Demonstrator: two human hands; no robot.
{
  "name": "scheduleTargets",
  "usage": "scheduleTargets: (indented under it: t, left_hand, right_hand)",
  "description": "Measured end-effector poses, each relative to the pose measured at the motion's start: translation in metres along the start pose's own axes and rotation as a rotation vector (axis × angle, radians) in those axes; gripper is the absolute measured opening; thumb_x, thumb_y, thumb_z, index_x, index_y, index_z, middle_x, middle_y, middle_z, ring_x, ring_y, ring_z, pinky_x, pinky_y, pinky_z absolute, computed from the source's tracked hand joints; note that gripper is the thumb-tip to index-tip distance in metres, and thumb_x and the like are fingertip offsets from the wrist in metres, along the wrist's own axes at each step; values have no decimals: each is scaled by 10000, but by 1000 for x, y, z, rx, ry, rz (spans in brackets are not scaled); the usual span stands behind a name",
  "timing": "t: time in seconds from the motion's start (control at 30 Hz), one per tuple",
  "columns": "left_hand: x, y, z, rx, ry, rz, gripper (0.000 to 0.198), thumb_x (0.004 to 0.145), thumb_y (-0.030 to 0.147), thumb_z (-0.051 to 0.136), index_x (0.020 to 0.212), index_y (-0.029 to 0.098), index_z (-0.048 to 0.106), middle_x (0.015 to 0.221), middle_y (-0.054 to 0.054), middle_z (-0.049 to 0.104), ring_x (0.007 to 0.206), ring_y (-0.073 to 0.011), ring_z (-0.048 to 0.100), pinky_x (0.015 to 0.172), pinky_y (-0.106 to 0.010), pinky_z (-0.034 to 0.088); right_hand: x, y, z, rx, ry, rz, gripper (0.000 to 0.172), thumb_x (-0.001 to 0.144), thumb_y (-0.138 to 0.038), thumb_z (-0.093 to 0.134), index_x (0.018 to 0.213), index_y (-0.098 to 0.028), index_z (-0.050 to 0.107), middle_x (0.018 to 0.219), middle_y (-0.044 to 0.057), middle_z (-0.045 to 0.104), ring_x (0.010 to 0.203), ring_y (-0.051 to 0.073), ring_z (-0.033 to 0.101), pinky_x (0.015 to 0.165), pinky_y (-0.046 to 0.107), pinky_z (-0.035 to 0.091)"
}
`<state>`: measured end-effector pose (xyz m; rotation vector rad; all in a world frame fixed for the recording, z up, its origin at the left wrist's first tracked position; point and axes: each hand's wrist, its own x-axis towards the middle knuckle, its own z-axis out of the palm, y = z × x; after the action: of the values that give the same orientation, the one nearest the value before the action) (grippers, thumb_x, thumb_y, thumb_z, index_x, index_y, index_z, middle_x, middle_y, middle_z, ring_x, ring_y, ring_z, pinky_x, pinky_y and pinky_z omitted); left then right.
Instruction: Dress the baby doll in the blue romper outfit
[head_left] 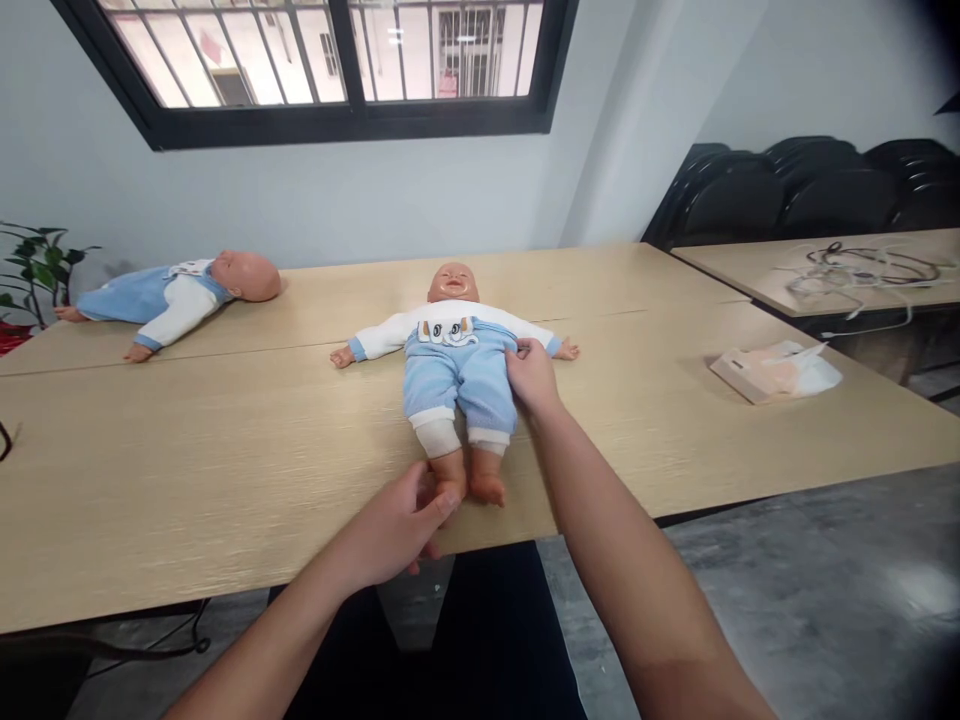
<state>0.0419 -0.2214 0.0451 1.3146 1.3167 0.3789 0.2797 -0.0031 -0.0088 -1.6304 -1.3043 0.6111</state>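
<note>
A baby doll (pixel 453 284) lies on its back with both arms spread, its head towards the wall and its feet by the table's near edge. It wears a white top with light blue cuffs and light blue trousers (pixel 484 385) with an animal face at the waist. My left hand (pixel 397 520) is curled round the doll's foot on the left, thumb on top. At the trousers' right side, near the waist, my right hand (pixel 534 376) pinches the blue cloth; its fingertips are partly hidden. The doll's other bare foot (pixel 487 485) rests on the wooden table (pixel 262 470).
A second doll (pixel 180 300) in like clothes lies at the back left, near a green plant (pixel 45 265). On the right is a tissue pack (pixel 772 370). Cables (pixel 862 270) lie on another table, with stacked black chairs (pixel 810 190) behind. A barred window (pixel 345 60) is above.
</note>
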Motion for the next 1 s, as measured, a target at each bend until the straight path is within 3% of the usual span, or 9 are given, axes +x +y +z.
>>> scheduleTargets:
  t: [0.13,0.2,0.3,0.37,0.4,0.5,0.6,0.8,1.0]
  left_hand:
    - [-10,2,-13,113,-3,33,590,950,743,533,1263,252,627,989,-53,713,697,-204,695,505,-264,492]
    - [-3,0,-32,211,41,73,526,953,722,535,1090,244,707,890,-50,728,689,-221,678,577,-301,499]
    - [37,-1,-73,393,413,144,426,968,596,539,800,239,699,804,-76,723,749,-278,658,730,-381,501]
    - [80,3,-100,294,714,273,299,942,457,582,795,217,679,881,-123,738,880,-329,669,871,-451,499]
    - [104,5,-111,250,753,319,254,944,415,567,865,205,687,981,-141,750,979,-338,672,946,-468,490]
    - [165,12,-131,144,718,437,290,942,406,566,1050,170,696,1193,-149,745,1118,-291,667,1052,-424,484]
    - [196,11,-135,60,601,541,360,918,488,618,1065,165,679,1107,-116,763,1009,-245,688,952,-371,538]
    - [200,-7,-136,-6,537,674,290,926,481,649,980,197,624,996,-61,715,937,-199,644,924,-343,523]
    - [204,-5,-133,-38,450,701,324,877,420,722,1080,186,628,982,-38,662,884,-176,619,827,-307,518]
  right_hand:
    - [-1,0,0,4,-22,-2,277,880,-370,619,1088,-190,651,896,44,725,804,242,658,799,355,491]
    - [-2,0,1,11,-30,3,268,880,-375,613,1072,-193,658,910,48,732,807,241,659,804,354,496]
    - [-2,-2,1,18,-32,21,251,873,-362,607,1053,-196,662,909,51,736,824,247,666,819,359,504]
    - [-3,-4,-1,20,-22,35,248,876,-351,594,1056,-194,660,922,59,740,852,256,674,838,369,506]
    - [-4,-5,-1,21,-15,41,249,879,-347,586,1061,-192,659,937,64,742,870,259,678,851,375,507]
    - [-6,-9,-4,27,16,51,253,886,-339,570,1070,-187,654,973,75,746,910,259,677,901,383,504]
    - [-7,-11,-7,34,42,46,247,880,-331,570,1059,-185,659,965,71,742,926,254,671,937,377,500]
    - [-8,-15,-7,57,49,-1,264,882,-359,575,1051,-184,680,1004,80,743,941,259,664,935,390,501]
    - [-12,-25,-8,64,84,-34,293,864,-364,588,1073,-180,679,971,72,719,949,254,632,919,384,499]
